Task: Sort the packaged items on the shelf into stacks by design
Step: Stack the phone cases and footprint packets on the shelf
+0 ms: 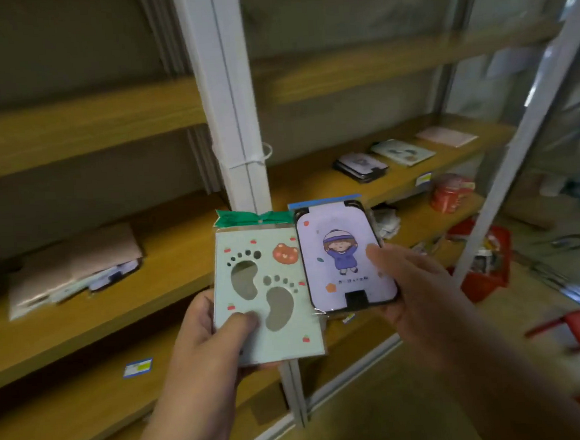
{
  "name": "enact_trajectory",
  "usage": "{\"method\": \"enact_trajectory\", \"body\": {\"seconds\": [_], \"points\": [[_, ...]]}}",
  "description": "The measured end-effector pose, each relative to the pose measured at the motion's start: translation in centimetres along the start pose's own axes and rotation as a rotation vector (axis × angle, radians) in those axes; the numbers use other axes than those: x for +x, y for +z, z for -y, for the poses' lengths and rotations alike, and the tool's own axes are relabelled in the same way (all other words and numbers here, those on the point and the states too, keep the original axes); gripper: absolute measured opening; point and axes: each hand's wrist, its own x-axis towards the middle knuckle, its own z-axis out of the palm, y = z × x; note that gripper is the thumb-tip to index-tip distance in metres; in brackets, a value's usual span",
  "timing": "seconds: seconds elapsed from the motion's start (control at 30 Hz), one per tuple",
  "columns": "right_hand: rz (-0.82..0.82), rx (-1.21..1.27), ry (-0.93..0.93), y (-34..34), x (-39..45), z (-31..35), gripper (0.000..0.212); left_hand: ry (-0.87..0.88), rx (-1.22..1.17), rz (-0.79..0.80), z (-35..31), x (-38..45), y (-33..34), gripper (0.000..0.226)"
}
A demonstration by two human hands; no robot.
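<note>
With your left hand (207, 332) pinching the footprint pack (264, 293) and your right hand (409, 280) gripping the purple pack (348, 258) (both glossy), either could slip or reach the wrong stack.

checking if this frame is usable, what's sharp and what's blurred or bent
Head view: the footprint package and the cartoon-child package are fairly sharp; the stacks on the right shelf and the brown envelope are smeared; the white shelf post leans from wide-angle distortion; light is dim.

Head camera looks down (close) at shelf (168, 262).
</note>
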Motion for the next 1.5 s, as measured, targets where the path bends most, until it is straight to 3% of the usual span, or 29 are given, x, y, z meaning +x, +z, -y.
{"method": "enact_trajectory", "body": {"seconds": [0.13, 0.53, 0.83, 1.1, 1.23, 1.33, 1.5], "points": [[-0.047, 0.078, -0.052, -5.0, 0.9, 1.3, 0.016, -0.062, -0.018, 0.074, 0.8, 2.2, 5.6, 0.027], [-0.313, -0.056, -0.069, -14.4, 12.0, 5.8, 0.024, -0.103, -0.085, 0.108, 2.4, 15.4, 17.9, 0.023], [-0.346, -0.372, -0.066, -17.3, 25.1, 7.3, 0.015, -0.099, -0.076, 0.023, 2.2, 25.3, 21.8, 0.026], [-0.148, -0.737, -0.049, -18.0, 38.0, 9.4, 0.014, -0.092, -0.116, -0.077, 1.7, 27.9, 23.4, 0.025], [-0.078, -0.996, -0.161, -18.1, 42.7, 8.9, 0.033, -0.062, -0.082, -0.167, 1.8, 28.6, 25.8, 0.028], [0.044, -1.176, -0.196, -19.2, 44.9, 8.0, 0.035, -0.031, -0.068, -0.258, 2.0, 29.1, 28.1, 0.028], [0.122, -1.232, -0.308, -21.6, 46.4, 8.6, 0.057, -0.007, -0.074, -0.377, 2.6, 30.1, 32.8, 0.029]]}}
